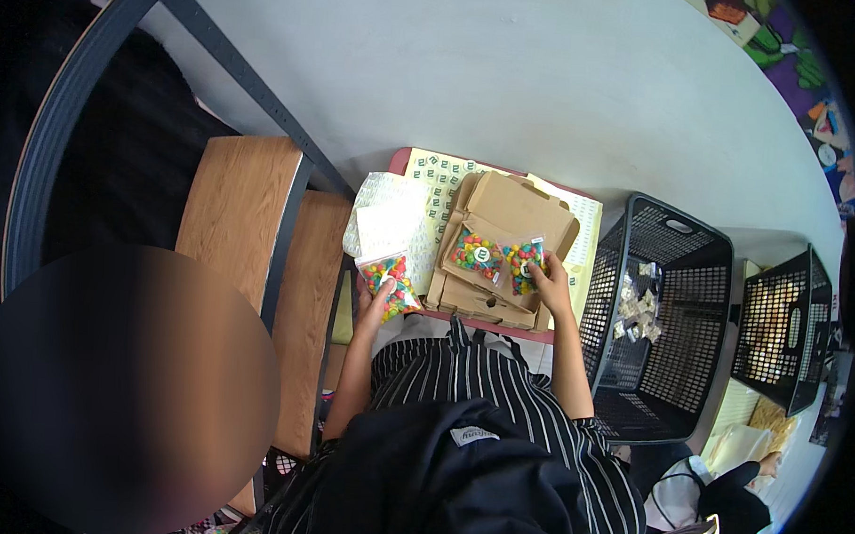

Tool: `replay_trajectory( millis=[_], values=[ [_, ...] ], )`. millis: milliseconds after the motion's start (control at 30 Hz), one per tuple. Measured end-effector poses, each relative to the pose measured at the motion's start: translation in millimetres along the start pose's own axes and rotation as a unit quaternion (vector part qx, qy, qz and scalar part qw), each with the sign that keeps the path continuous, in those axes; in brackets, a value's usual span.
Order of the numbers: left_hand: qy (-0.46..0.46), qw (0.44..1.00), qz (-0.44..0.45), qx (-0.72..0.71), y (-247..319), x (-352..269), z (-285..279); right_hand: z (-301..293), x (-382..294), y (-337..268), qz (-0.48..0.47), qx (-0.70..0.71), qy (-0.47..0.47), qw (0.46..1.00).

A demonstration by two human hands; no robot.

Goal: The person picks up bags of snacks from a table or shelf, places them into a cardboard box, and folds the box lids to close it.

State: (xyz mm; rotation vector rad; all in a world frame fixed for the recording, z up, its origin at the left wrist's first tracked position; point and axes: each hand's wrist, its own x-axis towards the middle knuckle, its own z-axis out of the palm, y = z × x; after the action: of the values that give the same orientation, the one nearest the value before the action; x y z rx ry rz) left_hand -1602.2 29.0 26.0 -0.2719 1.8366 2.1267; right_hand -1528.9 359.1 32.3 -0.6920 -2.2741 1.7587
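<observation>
My left hand (372,304) holds a clear zip bag of colourful candies (393,276), thumb across its front, near the left edge of a red table (401,159). With thumb and fingers, my right hand (555,280) grips a second candy bag (520,255) by its right side, over an open cardboard box (518,205). In the box, left of that one, lies a third candy bag (476,246) with a round white sticker. The open box rests on more flat cardboard boxes (462,293).
Yellow sticker sheets (441,174) and white sheets (388,227) lie under and beside the boxes. To the right stands a black plastic crate (682,346) holding small bags (638,306), with another crate (772,314) beyond. Wooden shelves (239,204) with a metal frame (244,70) stand left.
</observation>
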Motion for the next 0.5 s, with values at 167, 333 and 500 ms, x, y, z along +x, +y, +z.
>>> replay_trajectory(
  millis=[167, 333, 500],
  values=[
    [-0.035, 0.998, -0.06, 0.011, -14.0, -17.7, -2.4, 13.6, 9.5, -18.3, 0.098, 0.12, -0.089, 0.984],
    [0.041, 0.998, -0.057, 0.008, -19.5, -37.3, 1.5, 23.1, 26.9, -4.5, 0.152, 0.221, -0.085, 0.959],
    [0.12, 0.99, -0.067, -0.008, -41.4, -50.2, -17.3, 14.6, 24.1, -1.1, 0.1, 0.054, -0.063, 0.991]
  ],
)
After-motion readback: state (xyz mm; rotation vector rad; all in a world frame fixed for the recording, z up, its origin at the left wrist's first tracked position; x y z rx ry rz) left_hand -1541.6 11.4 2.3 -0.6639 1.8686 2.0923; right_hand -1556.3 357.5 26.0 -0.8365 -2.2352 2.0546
